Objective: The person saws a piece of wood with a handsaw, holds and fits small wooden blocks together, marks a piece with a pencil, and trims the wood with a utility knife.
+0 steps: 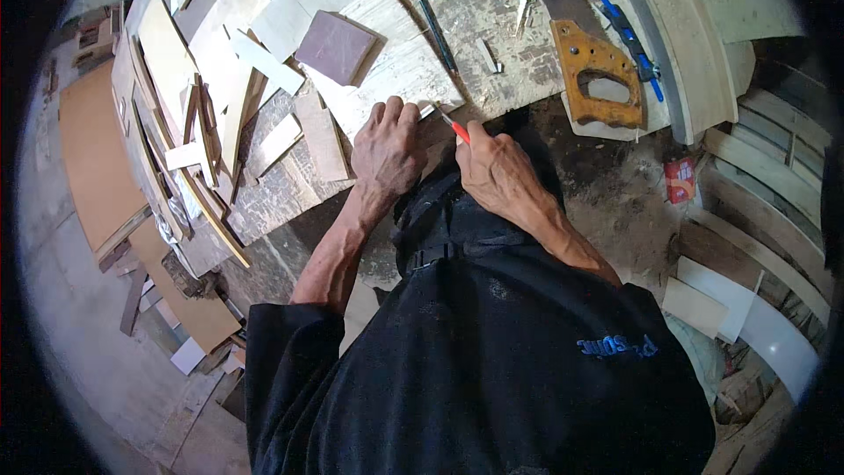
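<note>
My left hand (388,148) is closed at the near edge of a pale, wood-grained board (400,53) on the workbench. Its fingers curl under, and whatever they grip is hidden. In my right hand (505,171) is a slim tool with a red handle (461,133) and a thin metal end, which meets the board's near corner beside my left hand. Whether that end is a blade or a plain shaft is too small to tell. On the board lies a purplish-brown square block (335,47). A black pen-like stick (436,31) rests along the board's right side.
A handsaw with a wooden handle (597,75) lies at the bench's right, beside a blue-and-black tool (626,31). Wood offcuts (264,62) crowd the left side of the scuffed workbench (519,79). Curved boards (756,176) stand at the far right. Brown panels (101,167) lie left of the bench.
</note>
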Tool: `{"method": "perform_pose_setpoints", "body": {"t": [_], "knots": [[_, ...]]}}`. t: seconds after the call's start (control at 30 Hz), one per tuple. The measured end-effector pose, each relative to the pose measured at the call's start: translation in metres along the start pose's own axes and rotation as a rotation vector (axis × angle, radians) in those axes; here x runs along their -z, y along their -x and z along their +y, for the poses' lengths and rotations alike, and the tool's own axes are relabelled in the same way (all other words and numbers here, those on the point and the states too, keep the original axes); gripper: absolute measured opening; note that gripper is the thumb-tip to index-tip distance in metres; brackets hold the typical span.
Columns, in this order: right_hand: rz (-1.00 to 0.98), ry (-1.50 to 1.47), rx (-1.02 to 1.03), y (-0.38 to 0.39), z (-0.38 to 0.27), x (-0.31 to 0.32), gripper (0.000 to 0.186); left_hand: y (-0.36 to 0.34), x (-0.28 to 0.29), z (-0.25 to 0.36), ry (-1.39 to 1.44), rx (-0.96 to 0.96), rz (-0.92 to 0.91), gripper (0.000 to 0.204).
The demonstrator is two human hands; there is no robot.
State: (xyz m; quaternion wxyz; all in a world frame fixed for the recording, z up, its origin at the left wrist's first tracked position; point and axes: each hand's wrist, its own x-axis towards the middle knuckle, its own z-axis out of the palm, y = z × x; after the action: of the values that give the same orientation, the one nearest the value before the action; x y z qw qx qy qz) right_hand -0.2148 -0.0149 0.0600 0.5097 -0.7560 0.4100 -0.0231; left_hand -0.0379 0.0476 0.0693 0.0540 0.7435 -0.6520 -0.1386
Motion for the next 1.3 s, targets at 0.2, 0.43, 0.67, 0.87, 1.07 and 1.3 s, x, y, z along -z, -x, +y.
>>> {"method": "perform_pose_setpoints", "body": {"t": [0.2, 0.43, 0.67, 0.87, 1.07, 1.3], "knots": [[0.125, -0.029, 0.079, -0.010, 0.011, -0.011, 0.019, -0.001, 0.000, -0.001, 0.017, -0.010, -0.009, 0.034], [0.024, -0.040, -0.015, 0.006, -0.004, 0.004, 0.022, 0.000, 0.004, 0.000, 0.006, -0.024, 0.001, 0.034], [0.129, -0.020, 0.063, -0.011, 0.012, -0.013, 0.025, 0.000, 0.000, 0.000, 0.013, -0.018, 0.029, 0.029], [0.032, -0.014, -0.005, 0.002, 0.004, -0.006, 0.018, 0.001, 0.002, 0.002, -0.001, 0.007, -0.011, 0.031], [0.110, 0.067, 0.060, -0.006, 0.023, -0.024, 0.019, -0.005, 0.006, -0.011, 0.163, -0.022, 0.040, 0.024], [0.202, 0.469, 0.409, -0.009, 0.044, -0.029, 0.023, 0.003, 0.007, -0.005, 0.686, 0.364, -0.042, 0.029]]}}
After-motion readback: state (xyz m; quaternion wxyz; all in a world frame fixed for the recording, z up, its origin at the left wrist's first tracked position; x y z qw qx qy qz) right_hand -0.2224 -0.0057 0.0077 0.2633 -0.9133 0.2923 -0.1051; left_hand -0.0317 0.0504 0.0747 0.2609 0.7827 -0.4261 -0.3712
